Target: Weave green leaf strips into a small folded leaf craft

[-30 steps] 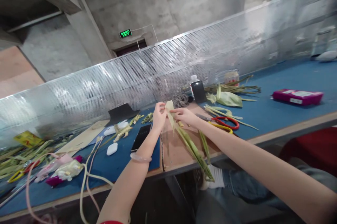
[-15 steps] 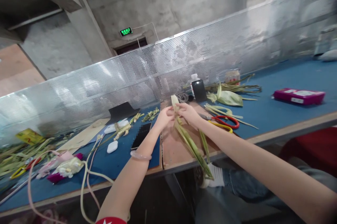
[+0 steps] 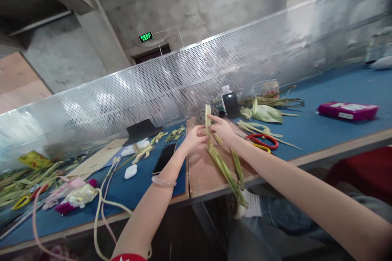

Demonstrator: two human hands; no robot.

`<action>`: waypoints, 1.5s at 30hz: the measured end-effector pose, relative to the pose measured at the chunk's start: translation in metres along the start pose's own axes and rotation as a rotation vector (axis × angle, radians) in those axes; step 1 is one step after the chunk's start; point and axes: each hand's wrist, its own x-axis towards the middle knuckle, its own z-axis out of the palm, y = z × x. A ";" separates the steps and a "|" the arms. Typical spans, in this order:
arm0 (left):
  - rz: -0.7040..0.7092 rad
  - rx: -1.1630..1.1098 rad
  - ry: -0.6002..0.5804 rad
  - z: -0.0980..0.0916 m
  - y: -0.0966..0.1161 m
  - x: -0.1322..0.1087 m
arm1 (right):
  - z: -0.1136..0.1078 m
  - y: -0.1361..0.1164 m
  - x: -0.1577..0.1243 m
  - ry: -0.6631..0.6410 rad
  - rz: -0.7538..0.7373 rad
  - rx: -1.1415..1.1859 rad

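the step in hand looks like working a pale leaf strip [image 3: 208, 114] between the fingertips, so treat it gently. the left hand [image 3: 195, 136] is best used as an anchor low on the strip, while the right hand [image 3: 223, 129] does the finer handling near the top. it helps to press along the length of the fibre rather than across it, since a dry, thin leaf will probably split if tugged sideways. mind the greener leaf lengths [image 3: 225, 169] below, which slant past the front edge toward the lap and could drag; whether they join the strip is hard to tell.

the strip stands nearly upright between the two hands, above the brown board [image 3: 200, 175] on the blue counter [image 3: 352, 85]. the left grip is drawn in, seeming to pinch the strip from its left side. the right grip has its fingers set apart, one touching the strip higher up and others lower; whether thumb and fingers press together on it cannot be told. red-and-yellow scissors [image 3: 266, 136] lie just beyond the right wrist, and a dark phone [image 3: 165, 159] is near the left forearm.
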 end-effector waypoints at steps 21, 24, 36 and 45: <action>0.076 0.138 0.028 -0.003 0.001 0.004 | -0.022 -0.028 0.007 0.426 0.044 -0.097; 0.065 0.162 0.028 -0.006 -0.001 0.004 | -0.050 -0.056 0.014 0.399 0.019 -0.285; 0.048 0.277 0.026 -0.011 -0.007 0.008 | -0.176 -0.079 0.013 -0.120 0.251 -1.143; 0.026 0.353 -0.012 -0.008 0.002 0.003 | -0.175 -0.073 0.005 -0.385 0.237 -1.432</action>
